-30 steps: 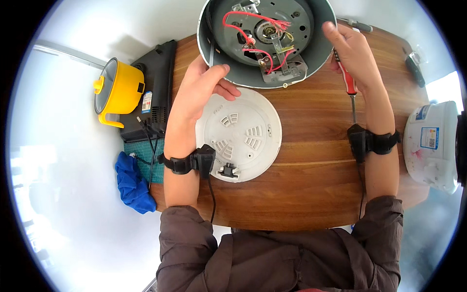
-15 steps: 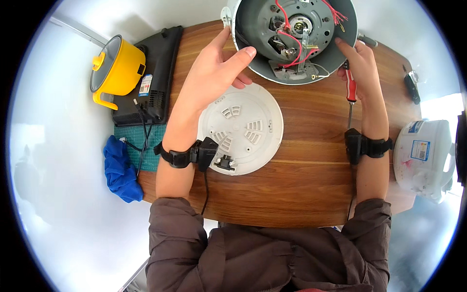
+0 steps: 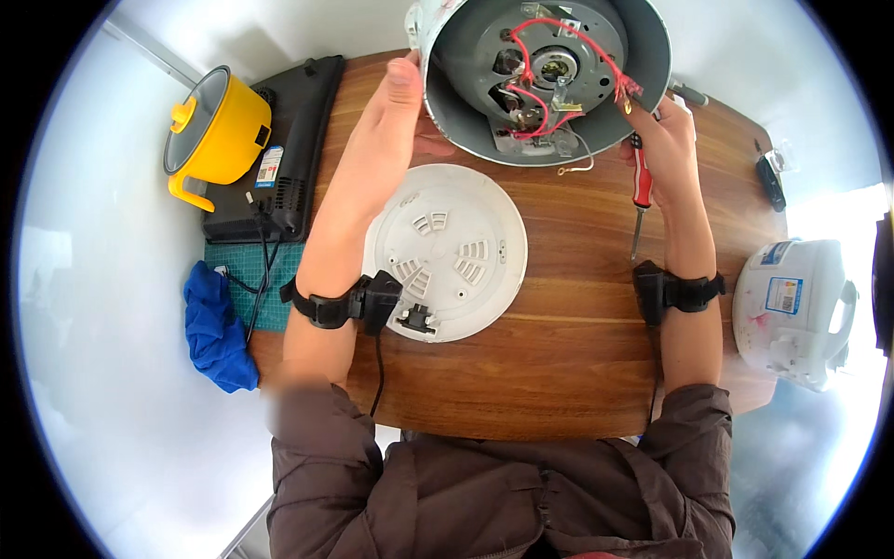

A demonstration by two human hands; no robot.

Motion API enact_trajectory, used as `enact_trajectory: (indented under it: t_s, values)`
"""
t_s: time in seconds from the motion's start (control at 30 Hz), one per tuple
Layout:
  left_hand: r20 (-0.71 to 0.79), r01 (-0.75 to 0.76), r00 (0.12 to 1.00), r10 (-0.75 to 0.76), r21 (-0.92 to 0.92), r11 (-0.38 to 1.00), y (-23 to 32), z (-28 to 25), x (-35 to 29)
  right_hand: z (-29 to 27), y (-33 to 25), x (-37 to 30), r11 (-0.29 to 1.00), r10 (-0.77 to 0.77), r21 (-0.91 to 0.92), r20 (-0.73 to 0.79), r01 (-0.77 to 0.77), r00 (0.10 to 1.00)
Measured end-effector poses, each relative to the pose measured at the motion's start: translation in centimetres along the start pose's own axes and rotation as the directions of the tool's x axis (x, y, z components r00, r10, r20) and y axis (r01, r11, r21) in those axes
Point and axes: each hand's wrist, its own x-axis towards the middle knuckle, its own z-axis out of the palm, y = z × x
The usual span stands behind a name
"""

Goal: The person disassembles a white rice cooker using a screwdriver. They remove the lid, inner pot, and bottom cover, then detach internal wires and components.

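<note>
At the far side of the table is a tilted rice cooker body [image 3: 659, 65], its opened underside showing a grey metal interior. Red wires [image 3: 582, 35] loop across the inside, and a thin pale wire [image 3: 579, 168] hangs over the near rim. My left hand [image 3: 396, 116] is against the body's left wall, thumb raised, fingers partly hidden beneath it. My right hand [image 3: 672, 135] holds a screwdriver [image 3: 643, 177] with a red and black handle, its shaft pointing toward me. That hand's thumb touches the right rim beside the red wire ends. The round white vented base cover [image 3: 484, 219] lies nearer me.
A yellow electric pot [image 3: 233, 130] stands on a black appliance [image 3: 303, 158] at left, above a green mat [image 3: 279, 303] and a blue cloth [image 3: 216, 326]. A white rice cooker [image 3: 792, 307] is at right; a small black tool [image 3: 771, 182] lies behind it.
The cooker body has turned slightly, and the loose red wires now stretch toward my right thumb. My left thumb has left the rim and sits outside the wall. The whole view has shifted slightly.
</note>
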Motion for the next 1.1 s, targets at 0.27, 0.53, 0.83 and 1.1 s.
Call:
enact_trajectory:
  t_s: [0.27,0.53,0.83,1.1]
  values:
    - [-0.027,0.011,1.0,-0.013,-0.06,0.998,0.3,-0.1,0.1,0.5,-0.8,-0.3,0.993,-0.116,-0.026,-0.043,0.115,0.992]
    - [0.001,-0.055,0.998,0.055,-0.055,0.997,0.7,0.2,0.1,0.4,-1.3,-0.6,0.987,-0.139,-0.086,-0.059,0.134,0.989]
    - [-0.032,-0.033,0.999,0.028,-0.179,0.983,0.2,0.4,0.1,0.7,-2.0,-1.1,0.981,-0.173,-0.103,-0.066,0.166,0.983]
    - [-0.112,0.023,0.992,-0.059,-0.299,0.954,0.7,0.5,-0.1,0.7,-2.3,-1.2,0.977,-0.193,-0.105,-0.073,0.185,0.978]
